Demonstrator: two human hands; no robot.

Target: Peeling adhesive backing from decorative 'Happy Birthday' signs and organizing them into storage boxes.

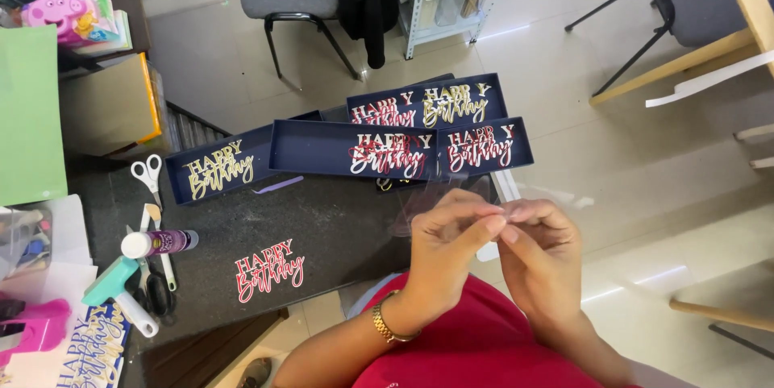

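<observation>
Together, both hands' fingertips pinch a clear film sheet [419, 209]: left hand [446, 247], right hand [542, 253]

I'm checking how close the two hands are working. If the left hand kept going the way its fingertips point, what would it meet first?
The left hand points rightward; its fingertips already meet those of the right hand, pinching a barely visible clear film. So the right hand's fingertips come first, though depth is hard to judge.

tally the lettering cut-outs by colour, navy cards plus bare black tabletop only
Red-and-white script lettering cut-outs: 4 (3 on navy cards, 1 loose on the black tabletop)
Gold script lettering cut-outs: 2 (both on navy cards)
Total: 6
</observation>
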